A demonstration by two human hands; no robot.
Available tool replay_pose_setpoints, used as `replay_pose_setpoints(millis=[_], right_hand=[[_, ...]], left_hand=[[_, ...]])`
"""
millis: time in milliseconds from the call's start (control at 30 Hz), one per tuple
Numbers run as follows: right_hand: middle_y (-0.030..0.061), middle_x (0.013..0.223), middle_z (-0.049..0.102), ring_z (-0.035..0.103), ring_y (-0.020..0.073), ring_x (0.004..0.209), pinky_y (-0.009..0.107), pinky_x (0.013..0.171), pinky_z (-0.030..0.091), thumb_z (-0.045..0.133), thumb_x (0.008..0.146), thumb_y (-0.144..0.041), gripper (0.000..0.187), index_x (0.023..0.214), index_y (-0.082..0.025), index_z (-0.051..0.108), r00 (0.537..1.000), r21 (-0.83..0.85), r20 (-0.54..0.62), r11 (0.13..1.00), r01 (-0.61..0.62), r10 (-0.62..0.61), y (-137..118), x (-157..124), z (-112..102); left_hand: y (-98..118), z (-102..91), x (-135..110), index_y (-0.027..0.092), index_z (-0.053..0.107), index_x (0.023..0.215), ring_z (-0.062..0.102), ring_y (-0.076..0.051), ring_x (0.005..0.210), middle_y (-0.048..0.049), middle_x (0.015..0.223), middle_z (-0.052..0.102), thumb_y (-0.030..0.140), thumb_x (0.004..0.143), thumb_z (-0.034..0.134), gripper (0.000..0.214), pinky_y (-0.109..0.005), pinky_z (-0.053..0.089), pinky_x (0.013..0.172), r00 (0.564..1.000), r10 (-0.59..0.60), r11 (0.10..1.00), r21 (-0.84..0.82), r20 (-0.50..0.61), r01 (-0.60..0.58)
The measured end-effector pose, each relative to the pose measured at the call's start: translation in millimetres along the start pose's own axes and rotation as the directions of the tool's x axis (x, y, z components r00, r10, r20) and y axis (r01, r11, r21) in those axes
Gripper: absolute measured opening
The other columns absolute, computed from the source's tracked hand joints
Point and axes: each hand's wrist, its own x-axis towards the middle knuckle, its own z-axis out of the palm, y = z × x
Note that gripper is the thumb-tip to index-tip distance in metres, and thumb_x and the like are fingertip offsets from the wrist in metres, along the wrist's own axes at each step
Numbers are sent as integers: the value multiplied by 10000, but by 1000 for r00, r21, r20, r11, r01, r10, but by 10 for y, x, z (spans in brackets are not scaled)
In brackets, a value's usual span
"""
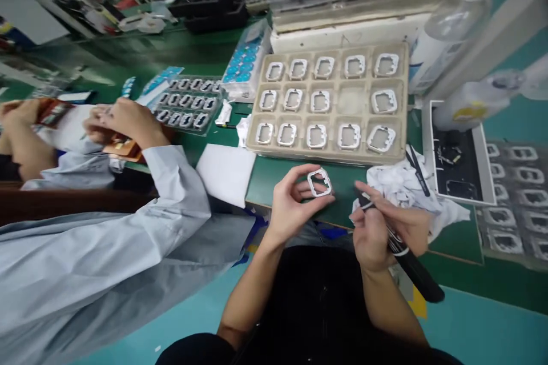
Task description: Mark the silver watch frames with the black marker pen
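We have the small white rounded-square frame (328, 182), open in the middle, in our left hand (289, 205), just in front of the beige compartmented plastic tray (351, 100). Thumb and fingers pinch its outer rim. Farther right in front of that tray, our right hand (377, 239) is wrapped around a thick black pen-like tool (422, 280). We judge the frame light, stiff and perhaps slick; its thin inner tabs look easily bent, so opposite outer edges suit our grip best.
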Motion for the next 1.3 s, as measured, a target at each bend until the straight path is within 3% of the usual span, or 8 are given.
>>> replay_pose_setpoints(millis=[133, 200, 300, 367, 433, 733, 1033, 1300], right_hand=[[-71, 750, 714, 714, 161, 622, 690, 1198, 740, 846, 1069, -304, 92, 1068, -254, 769, 973, 27, 55, 974, 225, -226, -180, 103, 121], [-83, 767, 734, 756, 159, 629, 667, 1227, 741, 850, 1060, -241, 92, 1123, -258, 786, 961, 20, 93, 965, 260, -261, -232, 140, 154], [-25, 824, 812, 932, 272, 901, 487, 995, 820, 877, 1047, -281, 90, 1064, -260, 791, 965, -82, 143, 969, 234, -221, -286, 151, 160], [25, 902, 876, 956, 337, 1096, 378, 814, 803, 874, 1053, -317, 102, 1026, -260, 794, 968, -150, 155, 964, 218, -195, -319, 147, 156], [43, 966, 911, 955, 341, 1134, 344, 759, 786, 854, 1070, -321, 94, 1025, -260, 799, 967, -180, 162, 958, 224, -196, -348, 150, 158], [-19, 925, 876, 959, 280, 1084, 329, 833, 792, 827, 1103, -279, 95, 1020, -282, 780, 966, -164, 128, 956, 243, -224, -392, 200, 208], [-16, 855, 860, 959, 289, 1088, 344, 845, 803, 832, 1114, -309, 74, 1062, -281, 787, 977, -181, 108, 963, 199, -182, -392, 156, 209], [-33, 858, 856, 958, 289, 1110, 313, 834, 795, 849, 1092, -246, 117, 1040, -296, 757, 970, -167, 95, 957, 236, -223, -408, 189, 227]], left_hand=[[-68, 49, -32, 245, 750, 1330, 926, -223, 1010, -55, 1183, 882, 421, 858, 1093, 610, -346, 805, 963, 998, -18, 996, 89, -62, 23], [-60, 45, -27, 253, 765, 1323, 924, -221, 1027, -54, 1184, 888, 401, 901, 1055, 533, -351, 800, 989, 1000, 9, 987, 160, -25, -5], [-57, 30, -54, 275, 801, 1334, 920, -235, 1074, -53, 1185, 901, 359, 950, 1011, 446, -367, 795, 1017, 998, 55, 960, 273, 35, -63], [-66, 25, -88, 288, 808, 1354, 917, -248, 1124, -55, 1230, 908, 334, 975, 987, 422, -381, 792, 1036, 996, 81, 940, 328, 46, -92], [-75, 25, -116, 296, 806, 1369, 914, -250, 1151, -52, 1269, 909, 306, 996, 967, 406, -384, 786, 1048, 993, 106, 929, 353, 44, -115], [-66, 84, -127, 298, 822, 1333, 895, -221, 1038, -38, 1206, 914, 359, 1054, 921, 302, -363, 776, 960, 990, 142, 902, 410, 18, -137], [-71, 124, -147, 278, 834, 1322, 898, -188, 989, -29, 1182, 923, 233, 1040, 898, 293, -296, 751, 886, 973, 229, 873, 441, 6, -208], [-80, 143, -133, 266, 848, 1321, 888, -144, 918, -12, 1145, 929, 155, 1017, 899, 328, -225, 730, 862, 944, 331, 839, 454, 14, -301]])
